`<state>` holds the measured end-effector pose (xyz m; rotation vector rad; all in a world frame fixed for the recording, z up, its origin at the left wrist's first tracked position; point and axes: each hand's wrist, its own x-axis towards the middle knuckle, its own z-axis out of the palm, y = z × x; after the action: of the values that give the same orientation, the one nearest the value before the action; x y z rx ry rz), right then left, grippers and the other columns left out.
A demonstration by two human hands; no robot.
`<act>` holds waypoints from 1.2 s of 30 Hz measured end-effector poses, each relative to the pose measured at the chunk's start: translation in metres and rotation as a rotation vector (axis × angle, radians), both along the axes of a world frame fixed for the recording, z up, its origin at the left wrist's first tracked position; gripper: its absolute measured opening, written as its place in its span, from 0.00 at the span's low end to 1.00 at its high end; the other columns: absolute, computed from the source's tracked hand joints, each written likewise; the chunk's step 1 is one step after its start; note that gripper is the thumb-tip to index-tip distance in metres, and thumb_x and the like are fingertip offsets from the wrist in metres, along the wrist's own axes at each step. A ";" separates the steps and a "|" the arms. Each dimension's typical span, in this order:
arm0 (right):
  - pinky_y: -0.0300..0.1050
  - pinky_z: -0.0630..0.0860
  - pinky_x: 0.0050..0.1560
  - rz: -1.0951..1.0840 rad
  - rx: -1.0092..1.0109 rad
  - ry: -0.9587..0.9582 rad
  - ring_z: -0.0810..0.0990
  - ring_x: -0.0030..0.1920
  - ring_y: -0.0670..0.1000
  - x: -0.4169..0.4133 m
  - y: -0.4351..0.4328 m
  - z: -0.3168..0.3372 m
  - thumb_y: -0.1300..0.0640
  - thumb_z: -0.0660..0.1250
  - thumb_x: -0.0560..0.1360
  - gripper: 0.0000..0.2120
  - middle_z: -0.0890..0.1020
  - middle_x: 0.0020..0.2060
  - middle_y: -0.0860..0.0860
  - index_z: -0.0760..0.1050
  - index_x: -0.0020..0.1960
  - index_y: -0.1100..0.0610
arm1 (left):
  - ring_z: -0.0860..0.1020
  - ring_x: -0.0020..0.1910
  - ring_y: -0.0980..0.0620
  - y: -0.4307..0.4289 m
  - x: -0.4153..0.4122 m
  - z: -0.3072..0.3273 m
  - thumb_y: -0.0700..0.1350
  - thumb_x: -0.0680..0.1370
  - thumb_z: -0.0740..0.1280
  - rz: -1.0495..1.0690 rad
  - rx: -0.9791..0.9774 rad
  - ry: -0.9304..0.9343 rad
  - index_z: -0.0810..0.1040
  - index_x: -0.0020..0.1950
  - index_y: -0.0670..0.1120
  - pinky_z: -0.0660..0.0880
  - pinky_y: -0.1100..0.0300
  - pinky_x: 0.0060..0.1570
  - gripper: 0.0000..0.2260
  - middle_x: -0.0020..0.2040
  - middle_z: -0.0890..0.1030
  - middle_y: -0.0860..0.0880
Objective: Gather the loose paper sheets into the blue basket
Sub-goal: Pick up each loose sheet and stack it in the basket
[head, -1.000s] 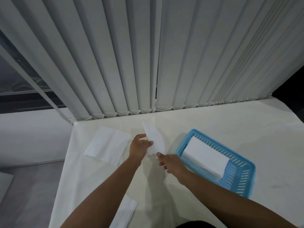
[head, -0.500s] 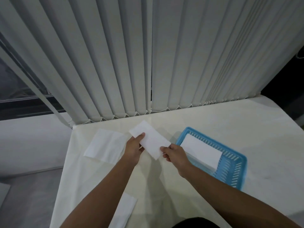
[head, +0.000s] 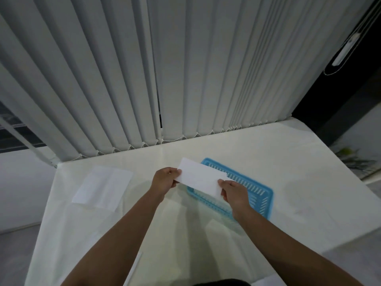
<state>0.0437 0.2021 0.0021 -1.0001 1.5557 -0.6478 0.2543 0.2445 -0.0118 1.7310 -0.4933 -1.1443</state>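
Both hands hold one white folded paper sheet (head: 201,176) in the air, stretched flat over the left part of the blue basket (head: 260,194). My left hand (head: 165,179) pinches the sheet's left end. My right hand (head: 234,193) pinches its lower right corner, above the basket. The held sheet and my right hand hide most of the basket's inside. Another white sheet (head: 103,185) lies flat on the table to the left. A further sheet's edge (head: 135,267) shows near the table's front, partly behind my left forearm.
The white table (head: 309,193) runs along vertical grey blinds (head: 165,79) at the back. Its left edge drops to a grey floor (head: 14,254). On the right, a dark gap and some greenery (head: 350,157) lie beyond the table's corner.
The sheet has been turned flat and carried to the right, from between the loose sheet and the basket to over the basket. Both hands moved with it.
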 end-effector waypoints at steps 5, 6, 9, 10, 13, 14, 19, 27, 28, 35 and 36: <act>0.43 0.69 0.37 -0.038 -0.010 0.033 0.70 0.29 0.49 -0.035 -0.011 -0.002 0.54 0.70 0.74 0.15 0.76 0.28 0.52 0.74 0.31 0.59 | 0.77 0.42 0.52 -0.009 -0.030 -0.002 0.45 0.76 0.69 -0.061 0.040 -0.042 0.81 0.46 0.43 0.74 0.62 0.41 0.05 0.43 0.81 0.48; 0.44 0.70 0.39 -0.041 -0.006 0.037 0.70 0.30 0.49 -0.040 -0.012 -0.004 0.54 0.70 0.74 0.14 0.76 0.29 0.52 0.75 0.32 0.59 | 0.77 0.41 0.53 -0.011 -0.034 -0.001 0.44 0.76 0.69 -0.062 0.046 -0.040 0.81 0.47 0.43 0.74 0.62 0.41 0.05 0.43 0.81 0.49; 0.45 0.71 0.41 -0.050 -0.018 0.035 0.72 0.31 0.49 -0.051 -0.018 -0.008 0.55 0.71 0.73 0.12 0.77 0.29 0.51 0.76 0.33 0.58 | 0.78 0.41 0.51 -0.019 -0.044 0.000 0.42 0.75 0.70 -0.052 0.041 -0.055 0.81 0.46 0.43 0.75 0.62 0.42 0.03 0.42 0.81 0.48; 0.45 0.71 0.41 -0.053 -0.026 0.032 0.72 0.31 0.49 -0.054 -0.020 -0.009 0.55 0.71 0.73 0.12 0.76 0.29 0.51 0.76 0.34 0.58 | 0.78 0.42 0.50 -0.022 -0.047 -0.001 0.42 0.75 0.71 -0.052 0.036 -0.074 0.81 0.44 0.44 0.76 0.61 0.44 0.02 0.43 0.82 0.48; 0.43 0.71 0.39 -0.051 -0.034 0.019 0.71 0.30 0.48 -0.062 -0.026 -0.014 0.56 0.71 0.74 0.10 0.76 0.29 0.52 0.76 0.36 0.59 | 0.79 0.45 0.49 -0.032 -0.052 -0.004 0.43 0.75 0.70 -0.073 0.029 -0.148 0.81 0.42 0.45 0.77 0.55 0.51 0.03 0.45 0.82 0.47; 0.43 0.70 0.39 -0.047 -0.031 0.021 0.71 0.30 0.48 -0.065 -0.028 -0.016 0.56 0.70 0.74 0.10 0.76 0.29 0.52 0.76 0.37 0.59 | 0.79 0.45 0.49 -0.034 -0.054 -0.004 0.43 0.75 0.70 -0.082 0.030 -0.174 0.82 0.43 0.45 0.77 0.54 0.54 0.03 0.45 0.82 0.47; 0.41 0.70 0.37 -0.048 0.001 0.022 0.72 0.31 0.48 -0.073 -0.032 -0.024 0.55 0.70 0.74 0.12 0.77 0.30 0.52 0.77 0.35 0.59 | 0.79 0.48 0.50 -0.043 -0.057 -0.007 0.46 0.74 0.70 -0.095 0.058 -0.307 0.84 0.45 0.45 0.75 0.55 0.56 0.06 0.50 0.84 0.46; 0.40 0.71 0.36 -0.041 0.038 0.032 0.72 0.30 0.47 -0.073 -0.036 -0.028 0.56 0.72 0.73 0.12 0.78 0.29 0.51 0.79 0.33 0.58 | 0.80 0.50 0.48 -0.051 -0.049 -0.007 0.48 0.74 0.70 -0.211 0.205 -0.442 0.84 0.51 0.43 0.73 0.60 0.51 0.11 0.51 0.84 0.46; 0.39 0.71 0.35 -0.040 0.042 0.036 0.72 0.29 0.47 -0.073 -0.036 -0.028 0.57 0.72 0.73 0.11 0.78 0.29 0.51 0.79 0.33 0.58 | 0.80 0.51 0.48 -0.051 -0.049 -0.007 0.48 0.74 0.70 -0.225 0.220 -0.456 0.84 0.52 0.43 0.73 0.59 0.51 0.11 0.51 0.84 0.47; 0.38 0.70 0.35 -0.041 0.055 0.057 0.72 0.30 0.47 -0.073 -0.035 -0.034 0.57 0.72 0.73 0.11 0.78 0.29 0.50 0.79 0.33 0.58 | 0.81 0.49 0.48 -0.048 -0.046 -0.019 0.48 0.74 0.70 -0.266 0.262 -0.493 0.85 0.48 0.45 0.73 0.60 0.48 0.09 0.48 0.84 0.48; 0.39 0.70 0.35 -0.035 0.052 0.070 0.72 0.30 0.47 -0.073 -0.035 -0.034 0.57 0.72 0.73 0.11 0.78 0.29 0.49 0.78 0.32 0.58 | 0.81 0.48 0.48 -0.048 -0.045 -0.020 0.48 0.74 0.69 -0.274 0.262 -0.503 0.85 0.48 0.45 0.72 0.60 0.47 0.09 0.48 0.84 0.48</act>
<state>-0.0294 0.1672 -0.0323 -0.9674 1.6460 -0.5995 0.2090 0.1963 -0.0313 2.2460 -0.9431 -0.9835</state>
